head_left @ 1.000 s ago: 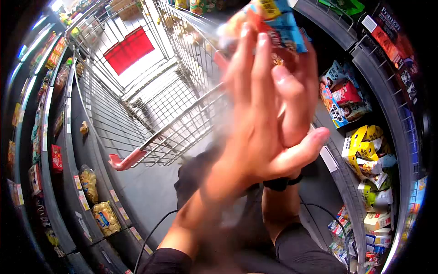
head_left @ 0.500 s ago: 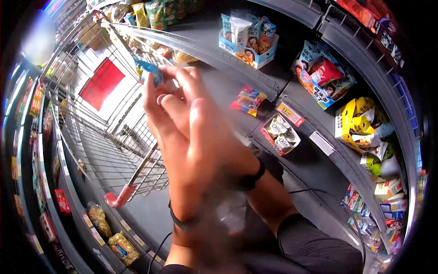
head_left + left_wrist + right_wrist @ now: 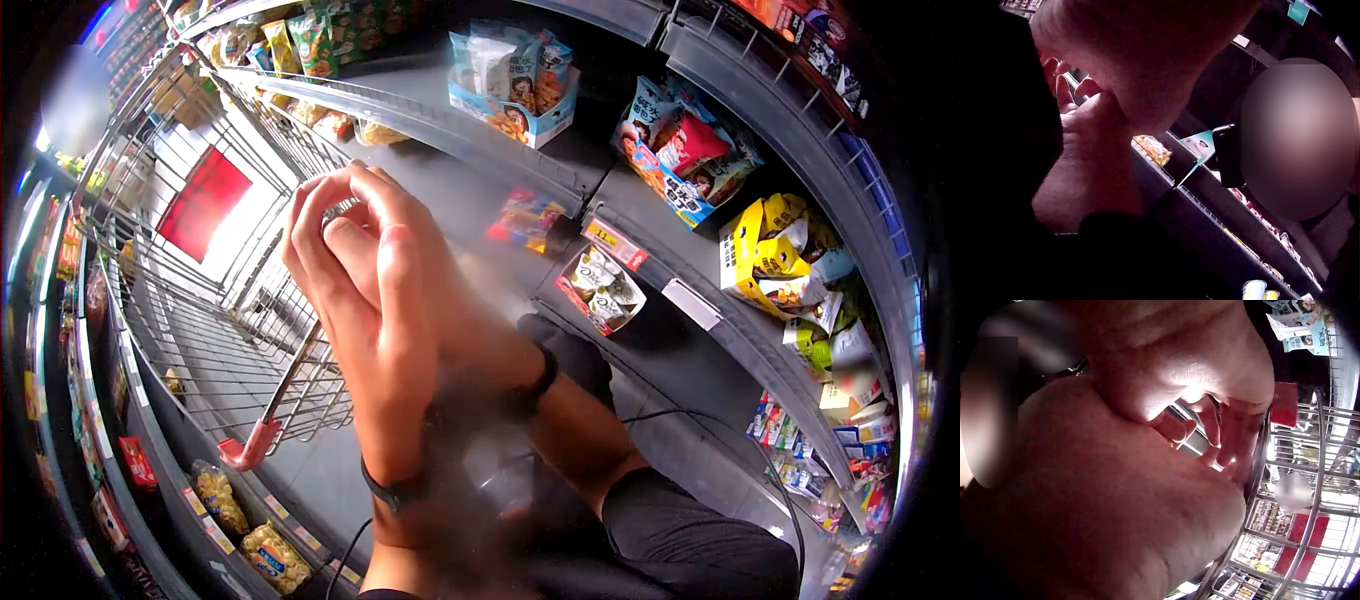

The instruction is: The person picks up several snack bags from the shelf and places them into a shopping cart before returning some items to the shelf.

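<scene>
head view shows the left hand (image 3: 365,350) and the right hand (image 3: 445,285) pressed close, overlapping, wrists near the body and fingers (image 3: 308,235) bent together at the far end. the grip of both is narrow; i cannot tell whether something sits inside it, because the fingers and knuckles cover that spot. the right wrist view looks between the palms, where bent fingers of the hands surround a small gap with pale strips showing through; the left wrist view is dark and gives only the touching skin and a few fingertips. a black band (image 3: 545,370) rings the right wrist. the shopping cart (image 3: 190,330) lies left of the grip and reaches far beyond it, the fingers overlapping its wire side from this angle; whether they touch it i cannot tell. its red panel (image 3: 205,205) is far left of the fingers, and its pink handle end (image 3: 250,445) is left of the left wrist, nearer the body. right of the hands, well apart, a small box of white packets (image 3: 602,290) stands on a low shelf beside a price tag (image 3: 615,240), with a blurred colourful packet (image 3: 525,220) just left of them. farther right is a yellow box (image 3: 785,260) of packets. near left, two clear bags (image 3: 275,558) lie on the opposite shelf.
</scene>
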`<state>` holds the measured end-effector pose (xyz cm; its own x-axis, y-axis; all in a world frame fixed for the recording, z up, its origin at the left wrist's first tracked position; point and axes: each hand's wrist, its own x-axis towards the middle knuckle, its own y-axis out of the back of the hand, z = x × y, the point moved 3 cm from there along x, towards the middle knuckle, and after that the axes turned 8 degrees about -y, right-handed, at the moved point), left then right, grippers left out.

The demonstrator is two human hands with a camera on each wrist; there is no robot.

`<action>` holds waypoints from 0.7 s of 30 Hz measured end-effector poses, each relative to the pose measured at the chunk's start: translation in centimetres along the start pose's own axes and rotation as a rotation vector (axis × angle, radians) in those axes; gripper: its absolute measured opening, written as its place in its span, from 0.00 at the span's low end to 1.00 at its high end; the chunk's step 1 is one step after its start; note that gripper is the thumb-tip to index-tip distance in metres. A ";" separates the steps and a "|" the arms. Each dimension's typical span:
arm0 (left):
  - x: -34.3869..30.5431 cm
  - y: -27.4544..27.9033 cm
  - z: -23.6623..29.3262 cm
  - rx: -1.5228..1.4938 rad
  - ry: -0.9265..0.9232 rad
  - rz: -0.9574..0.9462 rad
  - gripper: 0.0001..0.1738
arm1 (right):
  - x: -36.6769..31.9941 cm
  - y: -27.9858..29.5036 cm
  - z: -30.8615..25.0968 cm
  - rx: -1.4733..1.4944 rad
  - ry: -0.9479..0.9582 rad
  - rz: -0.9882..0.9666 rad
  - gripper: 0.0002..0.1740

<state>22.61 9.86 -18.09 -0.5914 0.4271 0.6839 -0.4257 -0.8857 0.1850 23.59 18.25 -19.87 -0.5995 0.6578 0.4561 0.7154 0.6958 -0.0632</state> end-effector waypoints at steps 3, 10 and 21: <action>0.1 -0.3 -0.3 0.059 -0.036 -0.013 0.32 | 0.3 0.5 0.2 0.042 -0.106 -0.060 0.17; 0.6 -1.1 -1.1 0.087 -0.100 -0.019 0.27 | 0.8 0.7 1.3 0.094 -0.006 -0.041 0.15; 3.2 -2.4 -4.8 0.077 -0.079 0.021 0.28 | 5.5 1.4 2.1 0.079 -0.093 -0.221 0.18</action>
<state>18.43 14.21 -19.68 -0.5428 0.3956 0.7408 -0.3582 -0.9069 0.2218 20.56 23.42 -19.30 -0.7716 0.5079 0.3830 0.5347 0.8440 -0.0421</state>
